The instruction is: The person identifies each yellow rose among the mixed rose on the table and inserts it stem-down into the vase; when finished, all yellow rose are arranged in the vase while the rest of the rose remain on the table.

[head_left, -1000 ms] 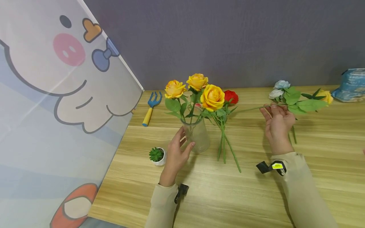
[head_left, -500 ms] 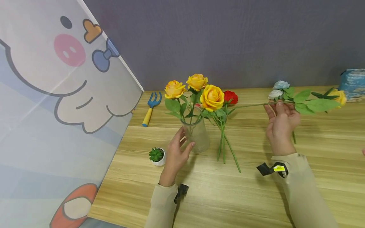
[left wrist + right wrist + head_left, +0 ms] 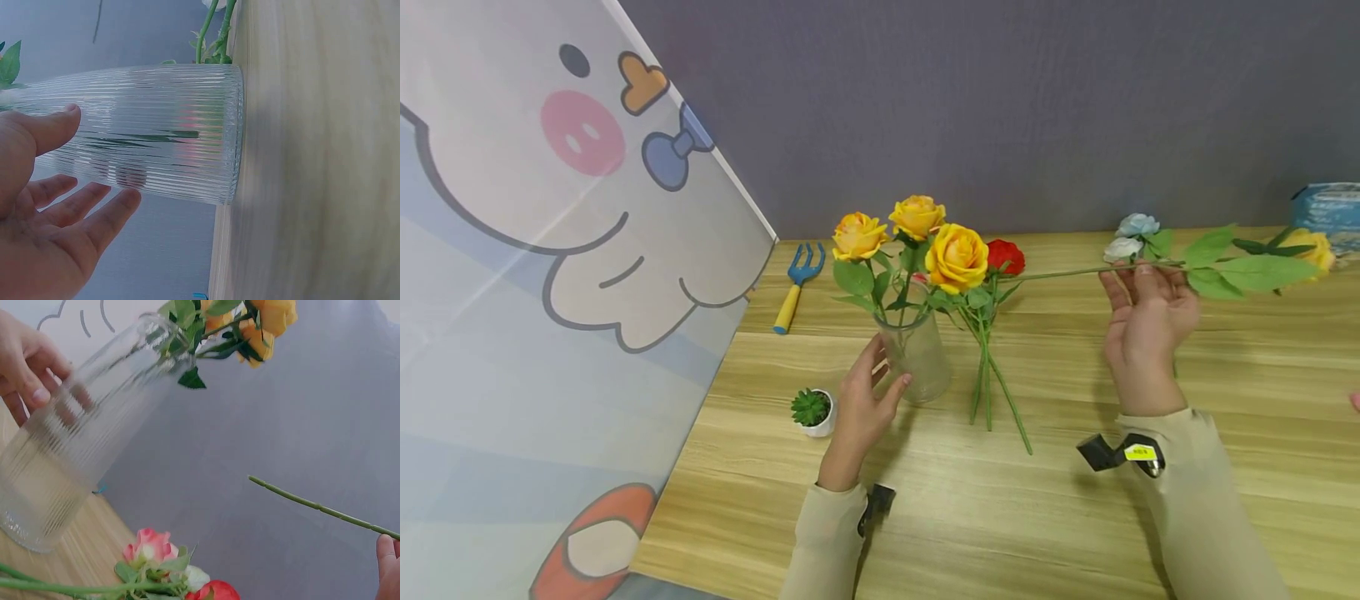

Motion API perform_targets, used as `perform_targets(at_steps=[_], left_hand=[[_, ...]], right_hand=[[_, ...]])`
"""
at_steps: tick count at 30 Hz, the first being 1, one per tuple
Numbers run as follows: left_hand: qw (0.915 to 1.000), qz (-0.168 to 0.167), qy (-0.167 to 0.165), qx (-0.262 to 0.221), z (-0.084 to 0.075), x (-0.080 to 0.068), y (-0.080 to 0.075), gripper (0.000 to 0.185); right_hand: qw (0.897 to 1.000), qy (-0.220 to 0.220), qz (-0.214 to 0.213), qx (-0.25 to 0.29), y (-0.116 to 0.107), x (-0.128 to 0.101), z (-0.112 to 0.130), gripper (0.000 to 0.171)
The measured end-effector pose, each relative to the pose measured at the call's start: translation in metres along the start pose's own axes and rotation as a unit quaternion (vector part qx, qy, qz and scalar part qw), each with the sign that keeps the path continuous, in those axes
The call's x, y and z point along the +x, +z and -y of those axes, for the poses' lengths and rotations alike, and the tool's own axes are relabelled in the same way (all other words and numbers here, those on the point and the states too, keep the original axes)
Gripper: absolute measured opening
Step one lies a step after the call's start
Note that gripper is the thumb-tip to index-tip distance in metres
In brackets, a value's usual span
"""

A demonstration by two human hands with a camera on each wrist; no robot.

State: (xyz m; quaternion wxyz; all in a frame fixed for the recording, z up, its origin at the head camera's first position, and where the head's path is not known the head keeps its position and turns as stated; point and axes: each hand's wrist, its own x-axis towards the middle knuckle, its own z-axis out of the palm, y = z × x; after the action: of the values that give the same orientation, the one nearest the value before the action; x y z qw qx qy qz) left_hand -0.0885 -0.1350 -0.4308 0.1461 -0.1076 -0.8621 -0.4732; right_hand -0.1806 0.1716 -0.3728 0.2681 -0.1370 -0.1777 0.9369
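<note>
My left hand is curled loosely round the side of a ribbed glass vase, thumb in front and fingers behind. Three yellow roses stand in the vase. To the right, my right hand pinches the stem of another yellow rose, held nearly level above the table with its bloom to the right. The stem's cut end points toward the vase in the right wrist view. Beside the vase lie a red flower and a pink one, their green stems crossing.
Left of the vase stand a small potted succulent and, further back, a blue toy fork with a yellow handle. Pale blue and white flowers lie behind my right hand. A blue package sits at the back right.
My right hand has shifted to the right and slightly away, carrying the yellow rose with it toward the blue package. The left hand and the vase have stayed in place.
</note>
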Motion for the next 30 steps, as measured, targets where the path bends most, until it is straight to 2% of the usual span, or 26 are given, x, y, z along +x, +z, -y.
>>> perform_targets(at_steps=[11, 30], left_hand=[[1.0, -0.001, 0.006, 0.0, 0.0, -0.001, 0.0, 0.065], [0.9999, 0.003, -0.002, -0.014, 0.0, -0.001, -0.001, 0.066]], right_hand=[[0.999, -0.008, 0.026, 0.045, 0.017, -0.024, 0.013, 0.021], [0.993, -0.043, 0.081, 0.08, 0.033, -0.057, 0.03, 0.01]])
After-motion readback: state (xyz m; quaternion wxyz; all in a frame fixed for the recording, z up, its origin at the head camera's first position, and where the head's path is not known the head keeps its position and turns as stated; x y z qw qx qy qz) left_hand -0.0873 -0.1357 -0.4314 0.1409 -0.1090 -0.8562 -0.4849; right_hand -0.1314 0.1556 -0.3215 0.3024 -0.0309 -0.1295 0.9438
